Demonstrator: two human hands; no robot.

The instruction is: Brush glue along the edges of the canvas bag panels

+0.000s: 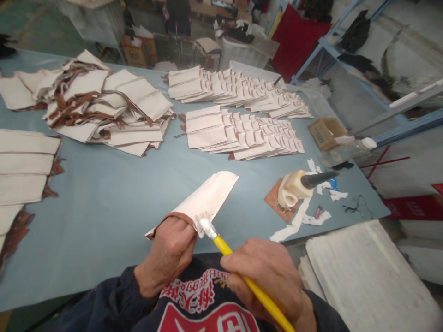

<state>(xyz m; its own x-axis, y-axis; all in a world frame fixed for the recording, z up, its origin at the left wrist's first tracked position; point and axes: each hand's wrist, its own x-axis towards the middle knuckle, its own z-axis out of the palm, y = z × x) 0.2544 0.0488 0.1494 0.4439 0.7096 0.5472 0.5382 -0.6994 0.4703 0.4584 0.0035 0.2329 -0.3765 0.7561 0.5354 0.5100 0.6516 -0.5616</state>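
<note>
My left hand [173,249] is closed on a cream piece with a brown edge [211,196], its fingers tucked under the brown rim. The piece slants up and away over the blue-grey table. In my right hand [266,272] is a brush with a yellow handle [223,246], gripped between thumb and fingers. White stuff coats the bristles [206,226], which touch the piece's near right corner. Off to the right, a glue-smeared, cream-coloured bottle with a dark spout [294,186] stands on a brown square [277,198].
Overlapping rows of similar cream pieces [238,90] lie at the back, with a loose heap [104,101] to their left and more pieces [24,161] at the left edge. White scraps [297,221], glasses [360,207], a clear jar [346,152] and a small carton [325,133] occupy the right end.
</note>
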